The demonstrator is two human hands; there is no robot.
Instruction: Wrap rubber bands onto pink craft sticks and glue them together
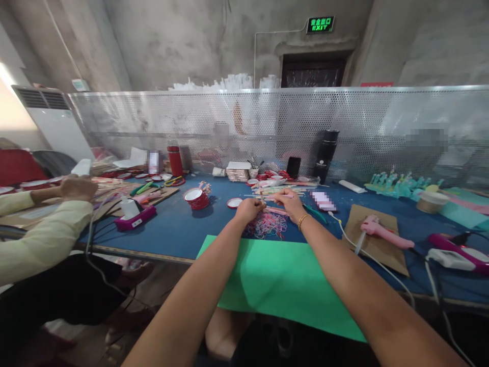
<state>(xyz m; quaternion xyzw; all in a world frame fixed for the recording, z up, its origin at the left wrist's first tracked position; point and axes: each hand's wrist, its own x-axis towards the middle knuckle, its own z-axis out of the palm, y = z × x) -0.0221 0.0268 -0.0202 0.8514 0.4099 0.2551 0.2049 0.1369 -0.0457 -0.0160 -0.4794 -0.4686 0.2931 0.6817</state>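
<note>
Over the table's front part, my left hand is closed in a pinch on a small thin stick that stands roughly upright. Close to its right, my right hand is closed around a slim pink pen-like tool, its tip pointing left towards the stick. Just below both hands lies a tangled heap of pink, blue and white strings. A green sheet extends from the heap over the table edge. Behind the hands are several thin pale sticks. Fine detail at my fingertips is too small to make out.
A pink glue gun rests on cardboard at right, near a white cable. Red-rimmed discs are stacked at left. A black bottle and a red bottle stand behind. A co-worker's hand is at far left.
</note>
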